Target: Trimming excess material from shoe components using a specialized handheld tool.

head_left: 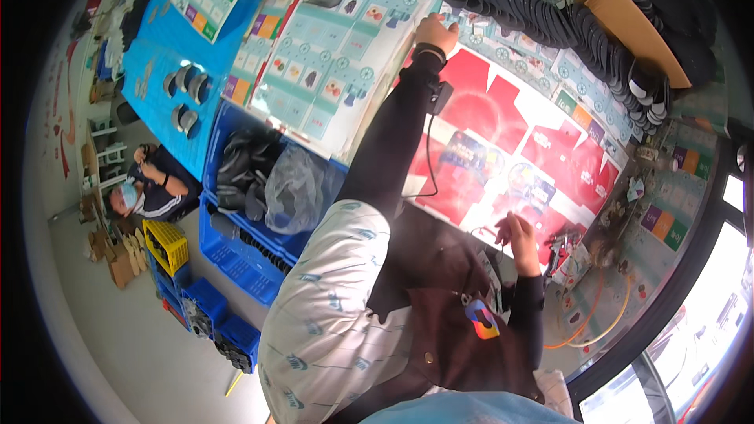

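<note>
My left hand [437, 34] reaches to the far side of the bench, in a dark sleeve with a band and a small black box with a cable at the wrist. Its thumb stands apart from the bent fingers, and I see nothing held in it. It rests between the printed sheets [369, 86] and the red and white printed sheet [471, 102]. My right hand [517, 237] is closed over the near edge of the red sheet, fingers curled. A thin, shiny thing shows beside its fingertips, too small to make out.
A row of dark curved pieces [542, 22] lies along the far side by a cardboard box [628, 20]. Left stand a blue bin [236, 263] with black pieces and a clear bag, and a blue table [169, 47]. Metal tools [561, 247] lie right. A masked person [153, 184] sits further left.
</note>
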A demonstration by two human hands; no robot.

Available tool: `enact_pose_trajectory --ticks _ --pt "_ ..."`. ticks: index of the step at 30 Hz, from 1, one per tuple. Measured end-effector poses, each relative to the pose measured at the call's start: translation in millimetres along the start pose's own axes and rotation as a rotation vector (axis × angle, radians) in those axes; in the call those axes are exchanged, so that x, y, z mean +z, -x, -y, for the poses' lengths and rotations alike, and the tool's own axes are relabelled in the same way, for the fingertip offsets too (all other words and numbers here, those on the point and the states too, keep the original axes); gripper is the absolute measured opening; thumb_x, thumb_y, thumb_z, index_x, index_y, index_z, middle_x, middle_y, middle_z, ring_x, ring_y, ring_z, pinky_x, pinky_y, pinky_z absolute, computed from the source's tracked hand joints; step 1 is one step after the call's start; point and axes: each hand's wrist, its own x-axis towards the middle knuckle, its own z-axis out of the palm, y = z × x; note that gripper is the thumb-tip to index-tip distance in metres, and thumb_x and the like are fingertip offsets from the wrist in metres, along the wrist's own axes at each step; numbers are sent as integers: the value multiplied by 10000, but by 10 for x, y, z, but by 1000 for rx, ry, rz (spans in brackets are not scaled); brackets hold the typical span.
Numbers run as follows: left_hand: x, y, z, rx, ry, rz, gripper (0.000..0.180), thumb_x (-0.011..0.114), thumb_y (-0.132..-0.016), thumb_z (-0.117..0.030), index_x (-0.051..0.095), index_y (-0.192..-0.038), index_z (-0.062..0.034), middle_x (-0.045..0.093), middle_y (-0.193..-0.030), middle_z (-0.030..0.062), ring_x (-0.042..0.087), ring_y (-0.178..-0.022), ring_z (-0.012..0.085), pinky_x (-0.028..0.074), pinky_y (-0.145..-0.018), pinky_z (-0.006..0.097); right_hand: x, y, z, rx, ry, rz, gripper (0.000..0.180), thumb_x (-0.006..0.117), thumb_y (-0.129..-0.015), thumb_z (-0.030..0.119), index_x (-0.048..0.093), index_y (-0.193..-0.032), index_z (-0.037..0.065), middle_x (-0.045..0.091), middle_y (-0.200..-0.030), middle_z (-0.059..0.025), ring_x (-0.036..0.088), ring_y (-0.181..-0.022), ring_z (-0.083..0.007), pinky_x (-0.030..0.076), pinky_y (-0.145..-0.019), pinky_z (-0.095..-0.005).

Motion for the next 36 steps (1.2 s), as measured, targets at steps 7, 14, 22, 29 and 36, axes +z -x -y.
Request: enact_pose_trajectory --ticks 7,14,22,29,36 --pt "1070 -772 -312 -11 -49 -53 511 739 -801 -315 593 -1203 -36 630 -1106 241 610 -1075 418 508 -939 467 47 -117 97 70 -141 -144 380 438 -1075 292 636 -929 2 617 -703 -61 590 -620 -128 422 -583 -252" --pt "547 -956 -63 16 -55 -286 253 703 -815 -280 629 -894 -51 660 -875 178 637 -778 427 517 -730 498 160 -194 453 -43 -149 -43 304 493 -1044 246 640 -972 -9 648 -793 -64 639 -658 -138 434 -608 -257" --pt "-1255 2311 -947 569 -20 -95 158 670 -782 -175 602 -871 -62 597 -872 117 587 -867 314 494 -772 449 54 -160 546 -39 -671 229 683 491 -1006 493 366 -1466 3 529 -1377 -193 509 -1296 -311 384 -1104 -510" --pt "-1721 4174 -973 603 -52 419 376 775 -763 -249 674 -1061 -43 617 -961 57 577 -1017 255 466 -915 395 62 -339 -26 -94 -407 252 339 614 -950 106 581 -1252 -46 667 -1140 -115 682 -982 -247 572 -857 -348" --pt "-2104 4541 -769 42 573 136 717 815 -819 -291 468 -1367 14 613 -1180 179 604 -1081 348 495 -924 428 334 446 71 -626 69 257 364 662 -945 127 579 -1216 -102 683 -1094 -155 650 -999 -212 523 -848 -349"
